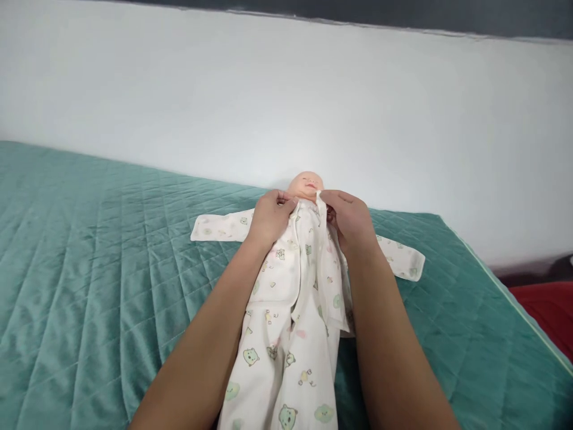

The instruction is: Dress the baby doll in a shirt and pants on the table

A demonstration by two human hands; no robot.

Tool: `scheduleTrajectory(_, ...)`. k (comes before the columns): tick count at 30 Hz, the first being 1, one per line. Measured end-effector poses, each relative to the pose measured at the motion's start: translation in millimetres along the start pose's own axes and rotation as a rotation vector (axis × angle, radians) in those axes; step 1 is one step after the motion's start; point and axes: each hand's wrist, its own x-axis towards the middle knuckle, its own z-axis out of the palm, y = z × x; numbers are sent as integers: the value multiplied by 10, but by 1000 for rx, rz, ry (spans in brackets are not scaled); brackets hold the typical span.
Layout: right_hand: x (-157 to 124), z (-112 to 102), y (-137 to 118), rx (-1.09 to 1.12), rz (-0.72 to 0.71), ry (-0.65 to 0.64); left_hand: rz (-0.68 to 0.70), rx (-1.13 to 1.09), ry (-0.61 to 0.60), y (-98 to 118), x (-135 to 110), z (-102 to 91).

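A baby doll (306, 183) lies on its back on a teal quilted bed cover (89, 251), its head toward the wall. It wears a white onesie (295, 298) printed with small green bears, sleeves spread out to both sides. My left hand (270, 216) pinches the left edge of the onesie's neckline just below the doll's chin. My right hand (349, 220) grips the right front flap at the collar and holds it slightly lifted. Both forearms run up from the bottom of the view along the doll's body.
A white wall (286, 95) rises right behind the doll's head. The bed's right edge (505, 292) slopes down, with something red (548, 310) beside it on the floor. Wide teal cover stretches to the left.
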Motion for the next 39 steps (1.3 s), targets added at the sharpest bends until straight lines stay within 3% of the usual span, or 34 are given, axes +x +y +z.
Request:
scheduleTrajectory(6,-82,114,-20,-134,-146,-23,64,-66,-19,-1,-22,4)
scheduleTrajectory(14,-76,131,41,-225,-222,-43,23,85,-47,24,-15,-9)
scheduleTrajectory(29,-42,130,23,-459,-200,-98,111,48,-23,6,-33,3)
scheduleTrajectory(39,-82,158,50,-413,-240,-108,8,76,-33,-10,-22,19)
